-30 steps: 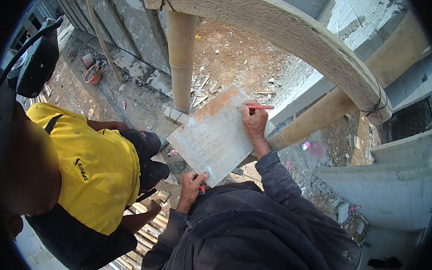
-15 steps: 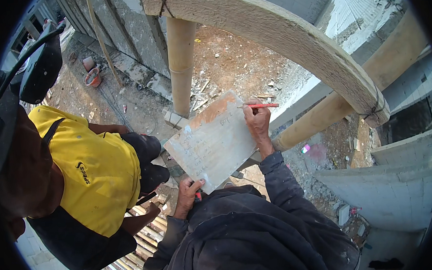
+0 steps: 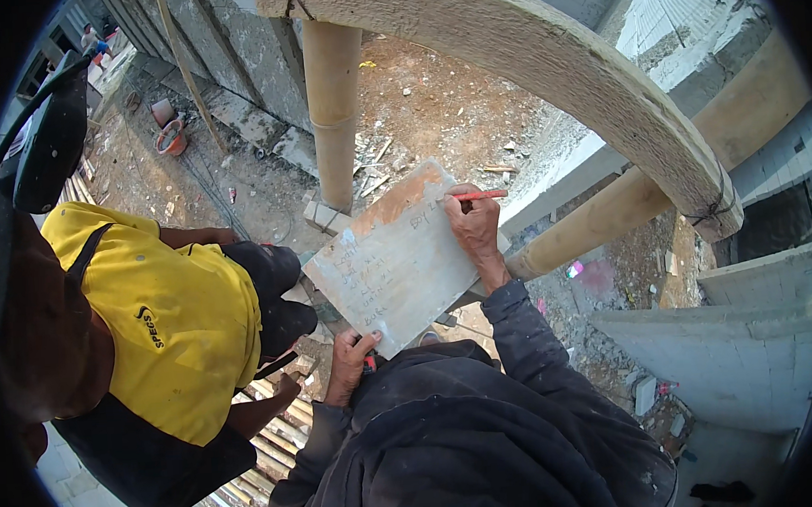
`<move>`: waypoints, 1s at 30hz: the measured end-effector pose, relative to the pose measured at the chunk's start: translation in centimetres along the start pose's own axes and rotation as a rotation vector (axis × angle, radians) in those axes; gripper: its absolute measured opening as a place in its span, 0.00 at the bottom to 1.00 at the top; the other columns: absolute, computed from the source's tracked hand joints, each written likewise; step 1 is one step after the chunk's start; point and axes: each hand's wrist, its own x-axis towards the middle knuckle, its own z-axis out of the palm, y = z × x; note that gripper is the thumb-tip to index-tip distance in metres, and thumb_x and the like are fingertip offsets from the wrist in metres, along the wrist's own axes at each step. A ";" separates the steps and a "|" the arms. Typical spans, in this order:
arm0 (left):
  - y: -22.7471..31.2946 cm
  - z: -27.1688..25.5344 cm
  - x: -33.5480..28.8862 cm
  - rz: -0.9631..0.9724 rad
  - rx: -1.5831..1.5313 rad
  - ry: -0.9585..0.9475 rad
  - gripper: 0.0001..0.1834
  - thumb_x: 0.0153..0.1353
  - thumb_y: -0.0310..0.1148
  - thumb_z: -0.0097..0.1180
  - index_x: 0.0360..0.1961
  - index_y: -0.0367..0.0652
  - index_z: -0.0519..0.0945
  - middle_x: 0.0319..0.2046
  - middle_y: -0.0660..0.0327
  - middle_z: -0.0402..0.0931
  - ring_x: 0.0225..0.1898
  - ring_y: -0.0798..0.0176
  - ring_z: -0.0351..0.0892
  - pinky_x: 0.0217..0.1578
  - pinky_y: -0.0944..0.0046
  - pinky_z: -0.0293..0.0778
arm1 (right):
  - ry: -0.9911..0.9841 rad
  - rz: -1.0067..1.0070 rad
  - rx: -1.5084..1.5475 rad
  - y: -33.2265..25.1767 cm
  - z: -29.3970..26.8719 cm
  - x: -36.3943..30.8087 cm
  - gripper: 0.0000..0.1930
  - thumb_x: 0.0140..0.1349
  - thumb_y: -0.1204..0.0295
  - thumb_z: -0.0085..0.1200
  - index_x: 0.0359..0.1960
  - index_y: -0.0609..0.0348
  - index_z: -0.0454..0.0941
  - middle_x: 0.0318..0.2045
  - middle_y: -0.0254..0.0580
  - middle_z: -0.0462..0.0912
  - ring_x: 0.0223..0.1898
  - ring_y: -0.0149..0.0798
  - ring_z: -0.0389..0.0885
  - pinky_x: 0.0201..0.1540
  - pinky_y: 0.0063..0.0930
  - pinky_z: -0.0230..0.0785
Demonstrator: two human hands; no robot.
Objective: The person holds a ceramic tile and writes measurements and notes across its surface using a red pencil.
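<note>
A thin, pale grey, flat board (image 3: 388, 268) with an orange-brown stained far end and handwritten pencil marks lies tilted in front of me. My left hand (image 3: 346, 362) grips its near left corner, thumb on the top face and fingers beneath. Something small and red shows beside that hand, its kind unclear. On the board's right edge rests my right hand (image 3: 477, 236), closed round a red pencil (image 3: 486, 194). The pencil's left end is at the board's surface near the stained end.
A person in a yellow shirt (image 3: 166, 321) is close on my left. A curved, rough beam (image 3: 542, 53) arches ahead, tied to bamboo poles (image 3: 333, 120). Below lie rubble, an orange bucket (image 3: 171, 137), bamboo lengths (image 3: 274, 449) and a curved block wall (image 3: 732, 347).
The board and my right hand with the pencil have shifted slightly left in view. My left hand keeps its grip on the corner. A distant person at upper left shows more clearly.
</note>
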 end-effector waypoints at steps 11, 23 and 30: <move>1.4 0.1 -0.4 -0.071 0.045 -0.005 0.17 0.67 0.38 0.65 0.47 0.32 0.88 0.31 0.63 0.86 0.21 0.75 0.74 0.21 0.71 0.67 | 0.053 0.073 0.013 0.6 -0.5 0.1 0.03 0.63 0.75 0.62 0.35 0.60 0.86 0.17 0.30 0.77 0.20 0.22 0.73 0.23 0.27 0.65; 0.4 -0.3 -0.1 -0.045 0.026 -0.006 0.17 0.68 0.37 0.64 0.47 0.31 0.88 0.33 0.62 0.87 0.22 0.74 0.76 0.21 0.70 0.68 | 0.049 0.039 -0.054 0.1 -0.2 0.1 0.03 0.63 0.74 0.63 0.35 0.59 0.86 0.17 0.32 0.78 0.19 0.24 0.74 0.24 0.28 0.67; 0.7 -0.8 -0.1 -0.120 0.038 -0.040 0.17 0.68 0.35 0.64 0.48 0.30 0.88 0.39 0.59 0.89 0.36 0.71 0.83 0.34 0.69 0.76 | 0.030 0.039 -0.106 -0.2 -0.3 0.1 0.04 0.64 0.73 0.63 0.35 0.59 0.86 0.18 0.33 0.79 0.20 0.25 0.75 0.25 0.28 0.68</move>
